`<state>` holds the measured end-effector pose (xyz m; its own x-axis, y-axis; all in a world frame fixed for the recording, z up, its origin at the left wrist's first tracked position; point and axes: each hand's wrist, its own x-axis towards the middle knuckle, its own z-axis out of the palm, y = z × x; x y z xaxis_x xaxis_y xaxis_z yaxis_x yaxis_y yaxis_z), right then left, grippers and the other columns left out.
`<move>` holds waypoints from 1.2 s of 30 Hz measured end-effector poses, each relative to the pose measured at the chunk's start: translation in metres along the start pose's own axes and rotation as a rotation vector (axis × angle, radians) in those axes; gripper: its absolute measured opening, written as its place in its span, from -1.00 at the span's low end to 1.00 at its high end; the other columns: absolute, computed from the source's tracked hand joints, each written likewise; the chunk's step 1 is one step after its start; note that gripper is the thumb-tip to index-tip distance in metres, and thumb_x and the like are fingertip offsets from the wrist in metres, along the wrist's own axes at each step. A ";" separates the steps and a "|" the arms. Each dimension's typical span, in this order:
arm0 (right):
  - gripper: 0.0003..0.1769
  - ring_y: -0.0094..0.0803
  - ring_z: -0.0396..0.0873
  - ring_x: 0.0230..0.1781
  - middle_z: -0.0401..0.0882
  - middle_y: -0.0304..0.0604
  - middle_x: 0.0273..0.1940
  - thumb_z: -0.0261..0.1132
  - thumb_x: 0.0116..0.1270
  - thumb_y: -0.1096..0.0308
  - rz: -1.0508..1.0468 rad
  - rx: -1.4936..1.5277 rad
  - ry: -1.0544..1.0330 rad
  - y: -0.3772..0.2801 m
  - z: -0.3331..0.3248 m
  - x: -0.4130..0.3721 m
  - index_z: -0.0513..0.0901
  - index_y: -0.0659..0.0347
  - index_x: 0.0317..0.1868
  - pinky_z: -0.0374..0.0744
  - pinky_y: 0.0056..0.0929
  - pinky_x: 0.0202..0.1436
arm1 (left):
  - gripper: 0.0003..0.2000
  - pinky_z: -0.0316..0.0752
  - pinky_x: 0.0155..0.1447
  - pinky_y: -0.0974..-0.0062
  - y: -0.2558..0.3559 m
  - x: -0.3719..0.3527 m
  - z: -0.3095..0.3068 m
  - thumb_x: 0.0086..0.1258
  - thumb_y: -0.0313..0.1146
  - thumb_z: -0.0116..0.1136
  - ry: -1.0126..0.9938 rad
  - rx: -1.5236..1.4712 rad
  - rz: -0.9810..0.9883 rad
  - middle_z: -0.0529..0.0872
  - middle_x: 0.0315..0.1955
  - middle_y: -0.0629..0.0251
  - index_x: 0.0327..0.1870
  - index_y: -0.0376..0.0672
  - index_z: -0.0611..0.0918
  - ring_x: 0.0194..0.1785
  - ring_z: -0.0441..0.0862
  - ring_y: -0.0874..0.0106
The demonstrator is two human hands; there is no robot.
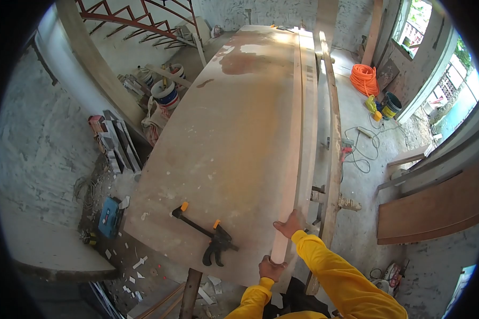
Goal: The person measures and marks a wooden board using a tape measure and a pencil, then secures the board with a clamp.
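A long, pale wooden strip (290, 186) lies lengthwise along the right side of a large worktable panel (218, 143). At its near end my left hand (272, 268) grips the strip, thumb and fingers around its sides. Slightly farther up, my right hand (289, 224) reaches over the same strip, its thumb on the left edge and its fingers toward the right edge, partly hidden. To the left of my hands, a black bar clamp (210, 234) with orange pads rests on the panel.
A rough timber rail (335, 138) runs along the table's right side. On the floor are an orange hose coil (364, 80), a tangled cable (364, 151), a dark bucket (391, 105), paint buckets (165, 94) and a blue case (110, 217). A curved brown panel (436, 207) stands at right.
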<state>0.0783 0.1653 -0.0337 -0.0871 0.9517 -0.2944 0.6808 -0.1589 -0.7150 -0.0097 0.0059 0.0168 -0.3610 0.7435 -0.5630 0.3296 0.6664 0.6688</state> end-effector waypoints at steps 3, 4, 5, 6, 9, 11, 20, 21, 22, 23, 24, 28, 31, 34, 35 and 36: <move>0.08 0.13 0.54 -0.05 0.49 0.41 -0.11 0.45 -0.04 0.08 -0.030 -0.003 -0.016 -0.005 -0.003 -0.006 -0.06 0.65 0.17 0.51 -0.23 0.04 | -0.49 0.55 -0.08 0.34 -0.013 -0.005 0.010 -0.21 -0.22 0.43 0.031 -0.063 0.000 0.69 -0.31 -0.03 -0.25 -0.37 0.54 -0.19 0.67 0.11; 0.03 0.14 0.54 -0.06 0.50 0.41 -0.14 0.45 -0.05 0.09 -0.004 -0.002 -0.041 -0.016 -0.007 -0.015 -0.02 0.61 0.13 0.52 -0.21 0.02 | -0.49 0.55 -0.08 0.34 -0.014 -0.008 0.009 -0.21 -0.22 0.43 0.029 -0.063 -0.002 0.69 -0.31 -0.03 -0.25 -0.37 0.54 -0.19 0.67 0.11; -0.02 0.16 0.54 -0.08 0.51 0.40 -0.17 0.45 -0.05 0.10 0.020 -0.001 -0.067 -0.024 -0.010 -0.022 0.03 0.58 0.09 0.52 -0.19 0.01 | -0.48 0.55 -0.07 0.34 -0.014 -0.014 0.007 -0.22 -0.22 0.44 0.021 -0.037 -0.050 0.69 -0.30 -0.03 -0.25 -0.38 0.54 -0.19 0.67 0.11; -0.02 0.16 0.54 -0.08 0.51 0.40 -0.17 0.45 -0.05 0.10 0.019 -0.002 -0.069 -0.027 -0.010 -0.027 0.03 0.58 0.09 0.52 -0.19 0.01 | -0.47 0.55 -0.07 0.34 -0.015 -0.018 0.005 -0.22 -0.22 0.45 0.015 -0.012 -0.097 0.69 -0.30 -0.03 -0.25 -0.38 0.54 -0.19 0.67 0.12; 0.03 0.12 0.55 -0.07 0.52 0.37 -0.15 0.47 -0.05 0.11 0.061 -0.007 -0.132 -0.020 0.002 -0.046 -0.02 0.60 0.13 0.52 -0.23 0.03 | -0.47 0.55 -0.05 0.34 -0.038 -0.031 0.012 -0.22 -0.21 0.46 0.035 0.002 -0.109 0.69 -0.29 -0.03 -0.24 -0.39 0.54 -0.18 0.67 0.12; 0.04 0.11 0.57 -0.09 0.54 0.35 -0.18 0.46 -0.05 0.10 0.031 0.055 -0.169 -0.006 0.013 -0.052 -0.05 0.60 0.12 0.54 -0.24 0.00 | -0.46 0.55 -0.04 0.34 -0.043 -0.037 0.012 -0.20 -0.22 0.46 0.005 0.023 -0.131 0.69 -0.28 -0.04 -0.23 -0.40 0.54 -0.16 0.67 0.12; 0.00 0.13 0.58 -0.13 0.55 0.35 -0.19 0.47 -0.04 0.15 0.061 -0.011 -0.200 -0.035 0.023 -0.064 -0.03 0.59 0.11 0.53 -0.24 0.01 | -0.44 0.53 -0.03 0.31 -0.052 -0.045 -0.004 -0.22 -0.21 0.46 0.012 0.005 -0.202 0.68 -0.25 -0.05 -0.20 -0.39 0.53 -0.14 0.66 0.09; 0.00 0.13 0.58 -0.13 0.55 0.35 -0.19 0.47 -0.04 0.15 0.056 -0.010 -0.203 -0.042 0.029 -0.064 -0.03 0.59 0.11 0.53 -0.24 0.01 | -0.43 0.53 -0.02 0.30 -0.065 -0.043 -0.010 -0.22 -0.18 0.47 0.028 -0.024 -0.155 0.67 -0.25 -0.07 -0.21 -0.38 0.52 -0.12 0.64 0.07; 0.03 0.14 0.55 -0.07 0.51 0.38 -0.13 0.46 -0.03 0.12 0.051 0.053 -0.241 -0.049 0.037 -0.064 -0.05 0.61 0.13 0.52 -0.22 0.04 | -0.42 0.52 -0.02 0.28 -0.072 -0.040 -0.020 -0.22 -0.14 0.47 0.044 -0.054 -0.109 0.67 -0.26 -0.09 -0.22 -0.36 0.51 -0.10 0.63 0.04; 0.06 0.15 0.51 0.00 0.48 0.41 -0.07 0.45 -0.02 0.09 0.048 0.115 -0.283 -0.056 0.046 -0.066 -0.08 0.62 0.15 0.50 -0.21 0.07 | -0.42 0.52 -0.02 0.28 -0.080 -0.035 -0.030 -0.22 -0.14 0.47 0.050 -0.056 -0.117 0.67 -0.26 -0.09 -0.22 -0.36 0.51 -0.10 0.63 0.04; 0.06 0.15 0.51 0.00 0.48 0.41 -0.07 0.45 -0.02 0.09 0.047 0.112 -0.298 -0.061 0.057 -0.065 -0.08 0.62 0.15 0.50 -0.21 0.07 | -0.42 0.51 -0.02 0.27 -0.081 -0.030 -0.045 -0.22 -0.15 0.47 0.085 0.009 -0.080 0.66 -0.26 -0.11 -0.23 -0.38 0.50 -0.09 0.62 0.02; 0.13 0.16 0.46 0.06 0.45 0.41 -0.03 0.45 0.00 0.09 0.133 0.019 -0.265 -0.082 0.096 -0.057 -0.16 0.58 0.24 0.45 -0.18 0.13 | -0.45 0.48 0.01 0.25 -0.084 -0.015 -0.079 -0.20 -0.18 0.46 0.130 0.117 -0.053 0.64 -0.26 -0.12 -0.26 -0.38 0.48 -0.12 0.60 -0.03; 0.10 0.19 0.44 0.07 0.44 0.41 -0.01 0.43 0.04 0.13 0.208 -0.025 -0.251 -0.093 0.085 -0.057 -0.15 0.54 0.27 0.44 -0.18 0.14 | -0.38 0.39 0.10 0.22 -0.094 -0.009 -0.067 -0.22 -0.15 0.46 0.125 0.200 -0.056 0.60 -0.24 -0.13 -0.18 -0.39 0.47 -0.02 0.51 -0.03; 0.03 0.24 0.42 0.07 0.43 0.44 -0.02 0.39 0.10 0.14 0.126 -0.032 -0.164 -0.061 0.065 -0.076 -0.13 0.54 0.27 0.45 -0.16 0.13 | -0.31 0.35 0.13 0.20 -0.095 -0.033 -0.025 -0.20 -0.16 0.47 0.213 0.061 0.114 0.57 -0.28 -0.09 -0.09 -0.41 0.40 -0.03 0.48 -0.06; 0.00 0.27 0.41 0.07 0.43 0.46 -0.04 0.36 0.13 0.13 0.028 0.019 -0.084 -0.046 0.057 -0.081 -0.12 0.55 0.27 0.45 -0.15 0.12 | -0.27 0.34 0.13 0.18 -0.097 -0.038 -0.009 -0.17 -0.18 0.46 0.168 0.112 0.180 0.54 -0.27 -0.10 -0.03 -0.43 0.34 -0.03 0.47 -0.07; 0.00 0.27 0.41 0.07 0.43 0.46 -0.04 0.36 0.13 0.13 0.040 0.008 -0.091 -0.031 0.051 -0.086 -0.12 0.55 0.27 0.45 -0.15 0.12 | -0.23 0.33 0.13 0.16 -0.100 -0.044 0.008 -0.15 -0.19 0.45 0.125 0.160 0.247 0.52 -0.27 -0.12 0.03 -0.45 0.28 -0.03 0.46 -0.08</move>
<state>0.0279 0.0753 -0.0184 -0.1256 0.9169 -0.3789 0.6796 -0.1987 -0.7062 -0.0198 -0.0929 -0.0297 -0.3540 0.8781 -0.3221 0.5499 0.4739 0.6878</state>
